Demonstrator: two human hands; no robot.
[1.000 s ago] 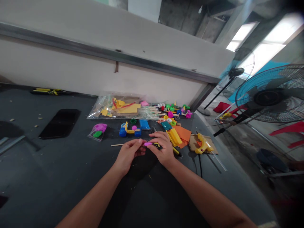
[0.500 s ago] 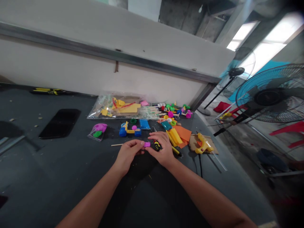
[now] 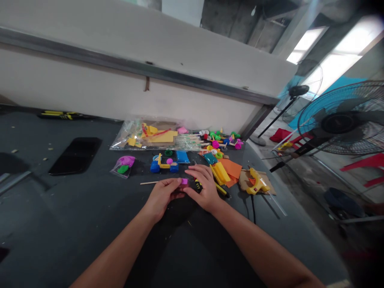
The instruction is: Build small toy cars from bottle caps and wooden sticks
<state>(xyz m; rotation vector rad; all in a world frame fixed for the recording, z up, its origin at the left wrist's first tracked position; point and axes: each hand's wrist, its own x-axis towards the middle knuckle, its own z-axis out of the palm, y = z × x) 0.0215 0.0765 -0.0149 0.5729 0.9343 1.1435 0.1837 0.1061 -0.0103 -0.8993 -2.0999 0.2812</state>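
Observation:
A small block of pink modelling clay (image 3: 184,181) is pinched between the thumb and fingers of my left hand (image 3: 163,196). Close on its right, my right hand (image 3: 205,190) has its fingers apart, the thumb just below the clay; I cannot tell whether the thumb touches it. Just beyond the hands stands a little toy vehicle (image 3: 164,164) with blue clay wheels, a yellow frame and a pink ball on it. A thin wooden stick (image 3: 148,183) lies by my left hand. Partly hidden behind my right hand is a black-and-yellow tool (image 3: 198,185).
A yellow glue gun (image 3: 257,182) rests on cardboard at the right, its cord running forward. Orange sheets (image 3: 232,170), bagged clay (image 3: 123,166), a clear plastic bag of parts (image 3: 120,140) and several clay models (image 3: 228,142) lie farther back. A phone (image 3: 75,156) lies left.
The pink clay has shifted slightly left and turned in my left hand. My right hand has drawn a little left, its thumb now lower beside the clay.

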